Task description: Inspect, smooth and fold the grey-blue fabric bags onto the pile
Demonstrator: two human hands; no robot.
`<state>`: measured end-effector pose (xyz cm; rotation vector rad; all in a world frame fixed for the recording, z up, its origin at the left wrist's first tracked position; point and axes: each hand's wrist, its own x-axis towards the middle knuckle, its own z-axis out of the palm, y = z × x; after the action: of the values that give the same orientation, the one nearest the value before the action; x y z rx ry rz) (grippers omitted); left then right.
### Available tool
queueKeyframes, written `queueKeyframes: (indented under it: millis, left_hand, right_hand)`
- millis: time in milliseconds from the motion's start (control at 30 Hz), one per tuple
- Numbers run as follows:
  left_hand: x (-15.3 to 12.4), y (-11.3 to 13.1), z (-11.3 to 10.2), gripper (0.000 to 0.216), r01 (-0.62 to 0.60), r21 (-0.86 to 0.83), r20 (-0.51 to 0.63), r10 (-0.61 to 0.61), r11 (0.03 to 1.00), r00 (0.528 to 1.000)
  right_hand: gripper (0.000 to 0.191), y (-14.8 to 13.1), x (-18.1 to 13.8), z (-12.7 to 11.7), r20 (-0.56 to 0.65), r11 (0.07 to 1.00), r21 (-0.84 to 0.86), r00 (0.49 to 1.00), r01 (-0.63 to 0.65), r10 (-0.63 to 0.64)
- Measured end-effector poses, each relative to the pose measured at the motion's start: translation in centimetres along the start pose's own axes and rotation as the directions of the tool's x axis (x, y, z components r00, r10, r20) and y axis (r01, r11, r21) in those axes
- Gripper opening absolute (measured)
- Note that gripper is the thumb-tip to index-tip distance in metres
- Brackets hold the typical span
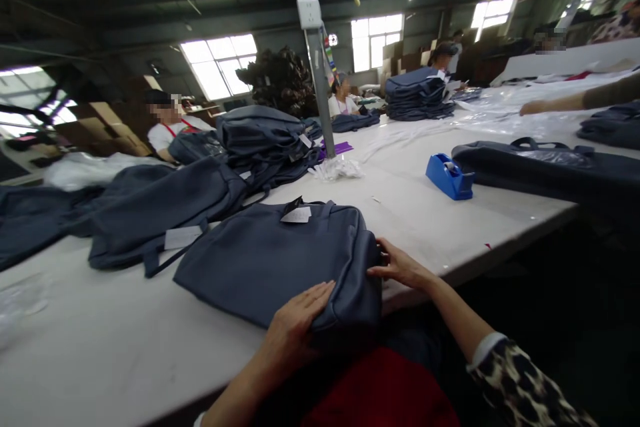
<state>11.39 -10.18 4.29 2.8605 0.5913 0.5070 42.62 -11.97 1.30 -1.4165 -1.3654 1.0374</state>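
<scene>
White tabletop (480, 230) is bearing a blue bag (270, 260) near centre. The left hand (296, 317) is resting on it, fingers straight, unclasped; the right hand (399, 264) is touching its right end, fingers parted, grip unclear.

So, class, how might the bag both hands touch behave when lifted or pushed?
Probably floppy: the bag creases near its end. It seems unlikely to roll, lying on its broad side. Its white tag, outside, may flap.

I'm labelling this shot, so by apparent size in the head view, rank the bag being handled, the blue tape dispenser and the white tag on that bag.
Largest to smallest:
1. Bag being handled
2. Blue tape dispenser
3. White tag
</scene>
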Motion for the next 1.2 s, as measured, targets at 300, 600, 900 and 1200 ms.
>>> queueKeyframes:
  millis: [300, 600, 900, 1200]
  left_hand:
    - [-4.1, 5.0, 2.9, 0.017, 0.151, 0.007, -0.522, -0.125, 0.989, 0.844]
    - [-4.4, 4.6, 7.8, 0.042, 0.038, 0.241, -0.311, 0.04, 0.97, 0.95]
    - [-4.0, 2.6, 10.2, 0.054, 0.221, 0.176, -0.308, -0.159, 0.959, 0.938]
    - [-4.6, 1.5, 10.4, 0.043, 0.283, 0.08, -0.424, -0.224, 0.956, 0.877]
  right_hand:
    - [0.051, 1.7, 0.1, 1.9, -0.151, 0.985, 0.168, 0.987, -0.026, 0.052]
    - [0.045, 3.2, -0.8, 1.7, -0.214, 0.988, 0.149, 0.974, -0.041, 0.073]
    - [0.045, 1.3, 0.5, 1.1, -0.314, 0.996, 0.085, 0.949, 0.032, -0.004]
    - [0.04, 0.4, 2.9, 0.0, 0.126, 0.979, 0.185, 0.99, -0.089, 0.067]
